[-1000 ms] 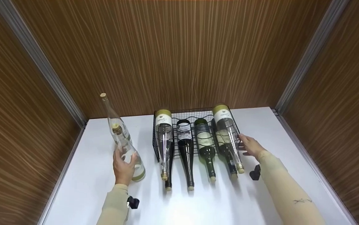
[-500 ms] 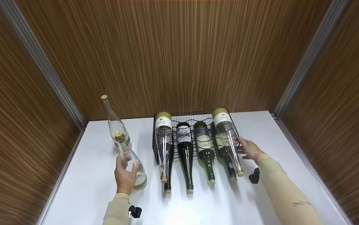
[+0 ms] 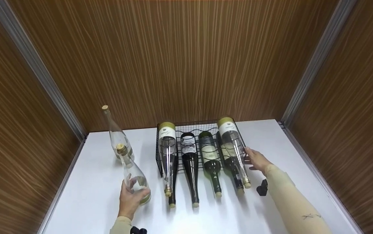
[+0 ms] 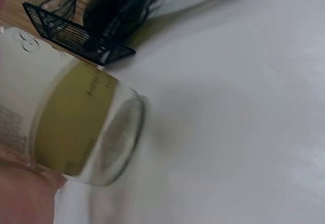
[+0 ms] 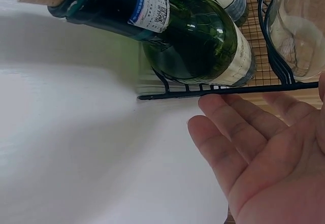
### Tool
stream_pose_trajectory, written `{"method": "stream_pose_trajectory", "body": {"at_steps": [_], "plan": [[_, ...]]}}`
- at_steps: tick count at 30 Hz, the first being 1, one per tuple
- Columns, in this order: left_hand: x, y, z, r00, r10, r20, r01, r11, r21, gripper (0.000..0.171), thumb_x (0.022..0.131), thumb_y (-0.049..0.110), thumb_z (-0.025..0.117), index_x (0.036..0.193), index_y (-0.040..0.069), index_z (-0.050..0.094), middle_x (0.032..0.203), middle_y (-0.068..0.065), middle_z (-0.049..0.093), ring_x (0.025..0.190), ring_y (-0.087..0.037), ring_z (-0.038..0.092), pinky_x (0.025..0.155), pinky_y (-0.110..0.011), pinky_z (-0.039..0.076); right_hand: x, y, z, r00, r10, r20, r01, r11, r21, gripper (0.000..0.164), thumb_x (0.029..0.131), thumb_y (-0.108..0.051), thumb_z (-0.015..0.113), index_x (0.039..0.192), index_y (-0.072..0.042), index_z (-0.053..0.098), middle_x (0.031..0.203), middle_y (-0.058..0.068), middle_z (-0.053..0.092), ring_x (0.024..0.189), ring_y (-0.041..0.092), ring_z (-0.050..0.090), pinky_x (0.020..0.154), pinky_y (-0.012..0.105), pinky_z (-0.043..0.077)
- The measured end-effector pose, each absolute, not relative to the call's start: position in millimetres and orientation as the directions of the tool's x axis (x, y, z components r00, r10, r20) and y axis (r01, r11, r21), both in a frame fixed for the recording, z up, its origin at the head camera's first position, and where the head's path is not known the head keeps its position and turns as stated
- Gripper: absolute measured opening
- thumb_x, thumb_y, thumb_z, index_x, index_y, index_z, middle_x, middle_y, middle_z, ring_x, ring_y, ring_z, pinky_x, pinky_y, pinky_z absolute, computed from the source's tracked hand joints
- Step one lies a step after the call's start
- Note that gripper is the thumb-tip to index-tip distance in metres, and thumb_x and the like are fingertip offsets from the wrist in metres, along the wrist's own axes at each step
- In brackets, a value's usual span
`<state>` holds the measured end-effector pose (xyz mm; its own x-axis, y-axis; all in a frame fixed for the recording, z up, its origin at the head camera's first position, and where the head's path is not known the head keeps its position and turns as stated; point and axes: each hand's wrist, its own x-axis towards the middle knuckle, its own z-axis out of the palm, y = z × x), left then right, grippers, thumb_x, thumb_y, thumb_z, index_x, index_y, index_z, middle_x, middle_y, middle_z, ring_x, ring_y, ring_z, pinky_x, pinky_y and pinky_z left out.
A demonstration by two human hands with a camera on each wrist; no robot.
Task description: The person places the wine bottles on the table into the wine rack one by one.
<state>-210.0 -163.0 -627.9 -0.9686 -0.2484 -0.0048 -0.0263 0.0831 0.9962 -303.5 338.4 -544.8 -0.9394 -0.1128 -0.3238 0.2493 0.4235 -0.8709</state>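
My left hand (image 3: 129,201) grips a clear glass wine bottle (image 3: 135,172) low on its body, thumb on one side and fingers on the other. The bottle leans, cork up; in the left wrist view its gold-banded base (image 4: 76,117) shows, and I cannot tell whether it touches the table. My right hand (image 3: 257,161) rests its loosely extended fingertips against the side of a black wire wine rack (image 5: 218,89). Two clear bottles, left (image 3: 167,143) and right (image 3: 233,144), lie on the upper tier, with dark (image 3: 191,165) and green bottles (image 3: 212,165) below, corks forward.
Another clear corked bottle (image 3: 118,139) stands upright behind the gripped one. The rack is on a white table (image 3: 219,217), near a wood-grain back panel (image 3: 186,65). Similar panels rise at left (image 3: 20,130) and right (image 3: 345,130).
My left hand has drawn the clear bottle slightly toward me, away from the standing bottle, and its thumb now closes across it. The view has shifted slightly. My right hand stays at the rack.
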Motion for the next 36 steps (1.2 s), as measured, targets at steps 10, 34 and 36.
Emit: {"method": "stream_pose_trajectory", "body": {"at_steps": [10,34,36], "plan": [[-208.9,-160.5,-644.3,-0.958,-0.286,0.025,-0.010,0.117,0.993,0.084,0.061,0.019,0.085,0.130,0.010,0.039,0.131,-0.017,0.046,0.126,-0.030,0.036,0.106,-0.049,0.017,-301.7,333.0,-545.5,-0.937,-0.116,-0.330,0.247,0.450,-0.858,0.076,0.094,-0.056,0.018,0.140,0.004,0.023,0.134,0.027,0.039,0.122,0.040,0.040,0.096,0.053,0.034],[-213.1,-170.1,-592.9,-0.942,-0.230,0.244,0.113,0.468,0.877,0.083,0.056,0.040,0.086,0.124,0.015,0.045,0.117,-0.007,0.056,0.109,-0.023,0.048,0.095,-0.043,0.034,-300.1,349.8,-516.3,-0.948,-0.188,-0.258,0.157,0.430,-0.889,0.078,0.093,-0.058,0.023,0.141,0.003,0.021,0.134,0.031,0.035,0.121,0.044,0.038,0.098,0.055,0.031],[-215.5,-172.9,-582.1,-0.942,-0.214,0.257,0.116,0.513,0.851,0.084,0.056,0.042,0.085,0.124,0.014,0.046,0.117,-0.007,0.056,0.108,-0.024,0.049,0.093,-0.043,0.036,-301.5,352.3,-504.4,-0.955,-0.202,-0.217,0.111,0.436,-0.893,0.075,0.094,-0.056,0.022,0.141,0.002,0.022,0.135,0.032,0.034,0.121,0.044,0.037,0.098,0.055,0.030]]}}
